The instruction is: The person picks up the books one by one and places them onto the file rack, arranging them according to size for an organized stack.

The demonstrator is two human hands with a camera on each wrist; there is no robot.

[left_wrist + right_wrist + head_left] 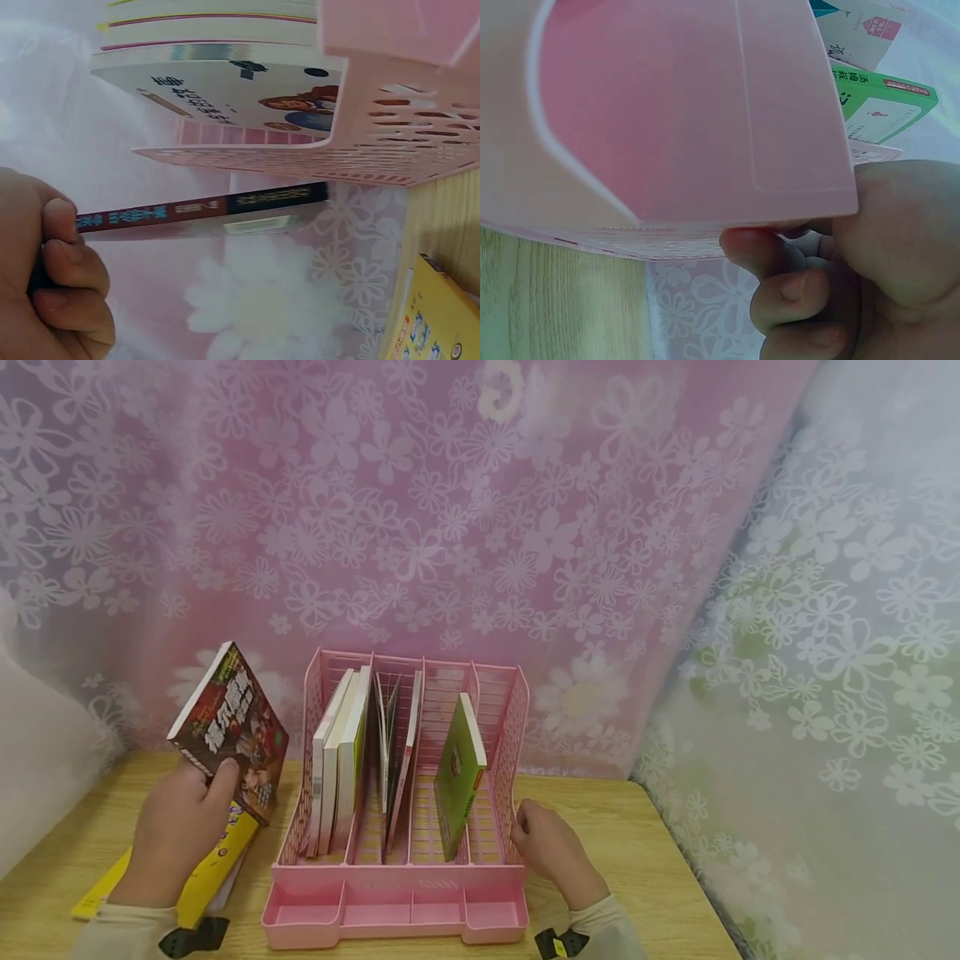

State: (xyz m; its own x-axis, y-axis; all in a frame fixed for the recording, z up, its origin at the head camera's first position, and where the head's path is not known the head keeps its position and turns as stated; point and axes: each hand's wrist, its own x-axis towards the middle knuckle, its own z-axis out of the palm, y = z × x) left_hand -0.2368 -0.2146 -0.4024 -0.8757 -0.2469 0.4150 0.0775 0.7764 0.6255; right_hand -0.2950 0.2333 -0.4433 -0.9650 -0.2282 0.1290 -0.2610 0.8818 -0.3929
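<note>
My left hand (171, 835) grips a dark brown paperback book (243, 727) with a colourful cover, thumb across its front. The book is tilted in the air just left of a pink book rack (397, 878). In the left wrist view the book's spine (165, 211) is seen beside the rack's perforated side wall (270, 159). At the rack's right side, my right hand (558, 852) holds the side wall's front edge, fingers curled outside. Several white-edged books (341, 768) stand in the leftmost slot, thin books (401, 760) in the second. A green book (459, 781) leans farther right.
A yellow book (206, 881) lies on the wooden table (622, 835) under my left forearm, with something white beneath it. Small front trays (375, 920) run along the rack's base. A pink flowered curtain (450, 527) hangs behind the table, a whitish one (840, 693) at right.
</note>
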